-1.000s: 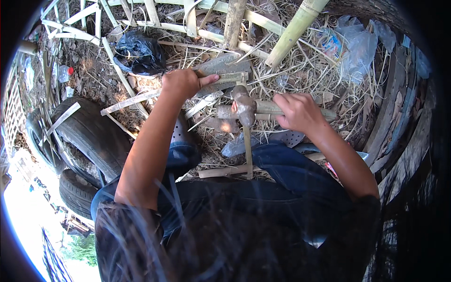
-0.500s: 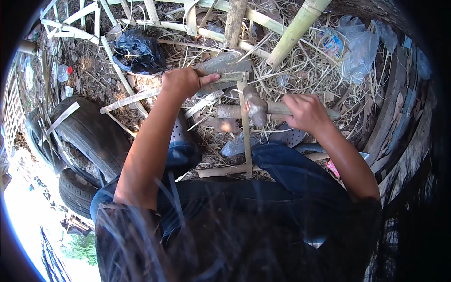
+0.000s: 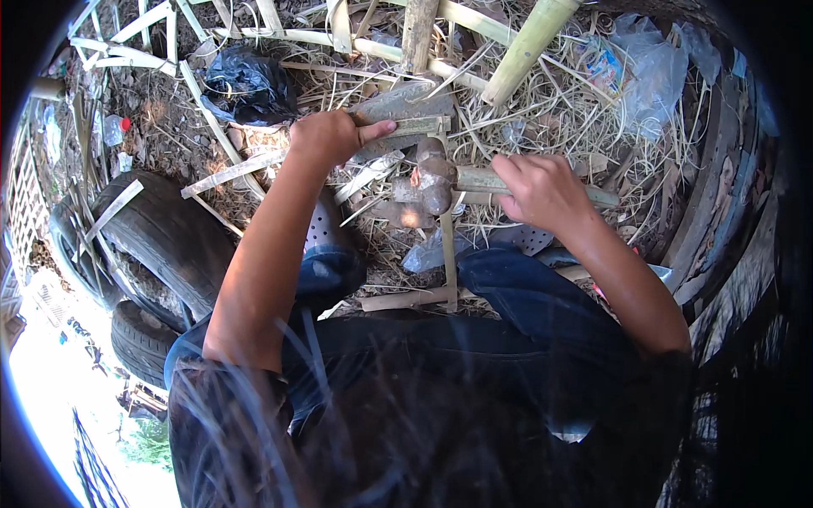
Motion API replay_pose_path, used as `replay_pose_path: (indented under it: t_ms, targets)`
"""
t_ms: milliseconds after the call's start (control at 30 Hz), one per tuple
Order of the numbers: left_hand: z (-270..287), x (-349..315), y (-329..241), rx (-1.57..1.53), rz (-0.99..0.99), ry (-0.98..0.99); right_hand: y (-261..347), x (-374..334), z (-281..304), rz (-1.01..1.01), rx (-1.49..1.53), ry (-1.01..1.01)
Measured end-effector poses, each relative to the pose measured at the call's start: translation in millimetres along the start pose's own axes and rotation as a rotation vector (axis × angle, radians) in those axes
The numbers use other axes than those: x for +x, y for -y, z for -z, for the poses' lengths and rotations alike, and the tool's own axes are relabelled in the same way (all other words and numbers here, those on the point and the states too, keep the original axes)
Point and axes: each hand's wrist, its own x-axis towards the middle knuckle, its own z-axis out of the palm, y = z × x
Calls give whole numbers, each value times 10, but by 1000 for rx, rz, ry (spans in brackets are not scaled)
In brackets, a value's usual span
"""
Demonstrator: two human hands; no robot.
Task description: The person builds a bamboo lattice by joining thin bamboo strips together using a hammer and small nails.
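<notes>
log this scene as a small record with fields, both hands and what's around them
left hand: closed on a bamboo strip, thumb along it
right hand: gripping the handle of a hammer
second strip: runs toward the person from near the first one's end
hammer head: overlaps second strip in view; contact unclear
left side: tyres, black bag
right side: clear bag
ground: scattered shavings

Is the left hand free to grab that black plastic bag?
Probably not yet: the left hand is gripping a bamboo strip. The black plastic bag lies close by, though, and nothing seems to cover it.
</notes>
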Motion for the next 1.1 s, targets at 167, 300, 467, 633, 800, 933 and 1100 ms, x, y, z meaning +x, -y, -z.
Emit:
replay_pose_path:
  t_ms: [167,300,467,633,800,933,1100]
  targets:
    - [25,5,-22,-3,-10,1,-57,-10,-94,-20,-27,51]
    - [2,-19,6,4,-39,-39,15,-38,2,38,21,-8]
    - [5,55,-13,28,8,47,-127,-29,-63,-64,-54,58]
    - [25,15,19,24,-14,-10,-80,-12,-38,12,64,2]
    - [-24,5,9,17,11,63,-97,-60,-76,-41,-2,24]
    - [5,6,18,-34,-3,71,-96,-60,-39,-56,-2,33]
    - [49,-64,-39,19,11,124,-86,0,-111,-142,-62,77]
